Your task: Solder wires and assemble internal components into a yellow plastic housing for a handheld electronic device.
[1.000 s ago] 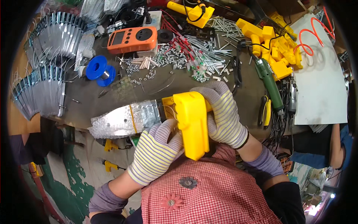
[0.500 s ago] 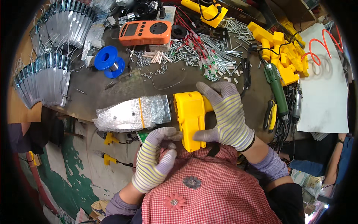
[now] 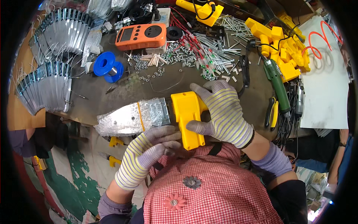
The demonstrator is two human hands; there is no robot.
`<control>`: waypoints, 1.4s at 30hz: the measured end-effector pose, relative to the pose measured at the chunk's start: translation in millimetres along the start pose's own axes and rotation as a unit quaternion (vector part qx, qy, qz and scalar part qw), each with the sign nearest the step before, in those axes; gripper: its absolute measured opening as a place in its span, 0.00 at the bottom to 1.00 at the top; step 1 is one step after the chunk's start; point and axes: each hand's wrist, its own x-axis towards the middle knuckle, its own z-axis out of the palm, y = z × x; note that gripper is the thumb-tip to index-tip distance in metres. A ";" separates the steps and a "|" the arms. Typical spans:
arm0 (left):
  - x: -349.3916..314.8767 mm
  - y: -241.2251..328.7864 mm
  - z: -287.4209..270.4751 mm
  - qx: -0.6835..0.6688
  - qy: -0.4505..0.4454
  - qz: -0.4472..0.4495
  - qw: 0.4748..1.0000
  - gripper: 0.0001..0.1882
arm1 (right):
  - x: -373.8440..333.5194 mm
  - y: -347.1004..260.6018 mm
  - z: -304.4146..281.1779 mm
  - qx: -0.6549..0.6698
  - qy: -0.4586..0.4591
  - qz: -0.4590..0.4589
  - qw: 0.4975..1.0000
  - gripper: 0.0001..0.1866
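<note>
A yellow plastic tool housing (image 3: 186, 118) is held upright over the table's near edge. My right hand (image 3: 226, 115), in a striped knit glove, grips it from the right, thumb across its front and fingers behind its upper part. My left hand (image 3: 143, 156), gloved alike, is closed by the housing's lower left side, fingers bent towards the thumb; anything between them is hidden. Left of the housing is a flat metal blade in bubble wrap (image 3: 125, 118) with an orange band round it. Its bare metal end lies close against the housing; I cannot tell whether they are joined.
Beyond my hands are an orange multimeter (image 3: 141, 36), a blue wire spool (image 3: 108, 66), loose screws (image 3: 181, 52) and red wires. At right lie a green electric screwdriver (image 3: 276, 86), yellow-handled pliers (image 3: 271, 113) and yellow housings (image 3: 285, 52). Metal blades (image 3: 46, 87) fan out at left.
My left hand has shifted left, its fingers and thumb drawn closer together. The yellow housing and my right hand have moved slightly left in view.
</note>
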 end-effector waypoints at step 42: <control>109.1 3.6 59.5 0.665 0.090 0.513 0.535 0.55 | 24.3 43.2 -0.2 0.034 -0.015 0.037 0.999 0.11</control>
